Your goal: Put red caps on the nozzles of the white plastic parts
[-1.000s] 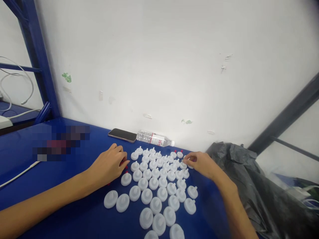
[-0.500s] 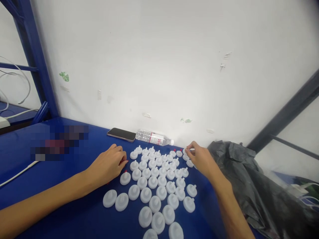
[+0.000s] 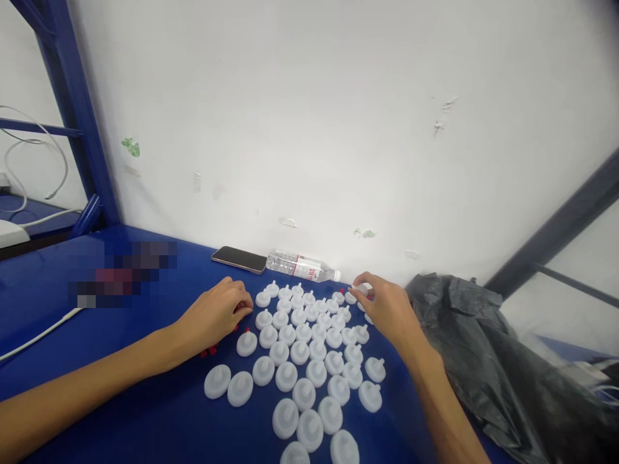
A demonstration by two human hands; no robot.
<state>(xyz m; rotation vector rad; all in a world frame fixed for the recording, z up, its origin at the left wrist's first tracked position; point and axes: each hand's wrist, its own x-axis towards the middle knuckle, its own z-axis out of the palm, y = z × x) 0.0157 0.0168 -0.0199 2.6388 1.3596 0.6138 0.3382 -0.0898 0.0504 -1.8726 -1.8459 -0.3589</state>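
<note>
Many white plastic spout caps (image 3: 300, 351), round discs with a short nozzle, stand spread over the blue tabletop between my hands. My left hand (image 3: 217, 310) rests at the left edge of the caps with its fingers curled and thumb against them; what it pinches, if anything, is hidden. Small red tips (image 3: 209, 351) lie under and beside that wrist. One nearby spout cap (image 3: 246, 343) has a red tip on its nozzle. At the far right, my right hand (image 3: 384, 303) pinches a white spout cap (image 3: 361, 289) between thumb and forefinger, tilted and near the others.
A phone (image 3: 239, 259) and a clear water bottle (image 3: 304, 265) lie along the white wall. A black plastic bag (image 3: 464, 341) is heaped on the right. On the left are a blurred patch (image 3: 120, 274) and a white cable (image 3: 41, 334). Blue metal posts (image 3: 91, 122) rise at the left.
My right hand has shifted slightly left and now holds a white spout cap tilted in its fingers. The view has moved a little; more red tips show beneath my left hand.
</note>
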